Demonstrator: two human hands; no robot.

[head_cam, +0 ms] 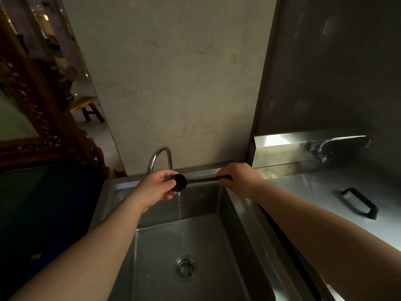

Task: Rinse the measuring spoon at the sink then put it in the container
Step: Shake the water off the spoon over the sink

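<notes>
A dark measuring spoon [196, 180] lies level over the steel sink [225, 224], its round bowl to the left under the curved tap [160, 157]. My left hand [158, 187] cups the bowl, fingers wrapped around it. My right hand [237, 178] grips the end of the handle. A thin stream of water [179, 211] runs off the bowl down toward the drain [185, 267]. No container is in view.
A steel counter [338, 192] lies to the right of the sink, with a black handle [360, 205] lying on it. A second tap [325, 148] sits on the steel upstand behind it. A carved wooden frame [43, 101] and dark surface are at left.
</notes>
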